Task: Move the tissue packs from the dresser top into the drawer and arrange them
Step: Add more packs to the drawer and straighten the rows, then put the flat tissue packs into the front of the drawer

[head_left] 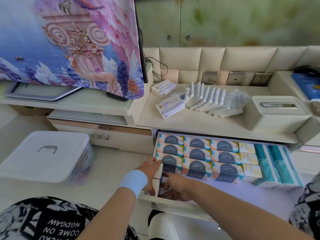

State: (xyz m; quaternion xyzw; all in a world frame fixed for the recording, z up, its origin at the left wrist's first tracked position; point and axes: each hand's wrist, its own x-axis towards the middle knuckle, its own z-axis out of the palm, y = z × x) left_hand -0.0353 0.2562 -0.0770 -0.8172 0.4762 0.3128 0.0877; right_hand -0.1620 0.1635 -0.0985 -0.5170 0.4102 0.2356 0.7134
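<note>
At far left a translucent white plastic storage box (45,156) with a clip lid sits on the floor; its contents are only a vague colour through the wall. Above it a flat screen under a purple and blue printed cloth cover (69,45) stands on a low cabinet, the screen itself hidden.

The left hand (150,168), with a pale blue wristband (133,181), reaches into the front left corner of the open white drawer (173,202). Its fingers and thumb grasp the white end of a blurred tissue pack (156,186) standing there, just in front of the rows. The right hand (173,186) lies over the same pack with fingers spread. It covers most of the face, and I cannot tell whether it grips or only presses.

Behind the hands the drawer holds three rows of orange and dark blue S-pure packs (197,154). Next come pale yellow packs (249,160), their print partly cut off, then tall teal packs (277,163) at the right end.

On the cream dresser top (190,122) lie two white packs with purple print (170,106). To their right is a leaning row of small clear-wrapped packs (213,101), overlapped so that a count is uncertain. Further right stands a white slotted tissue box (280,113), and a blue item at the frame edge is cut off
</note>
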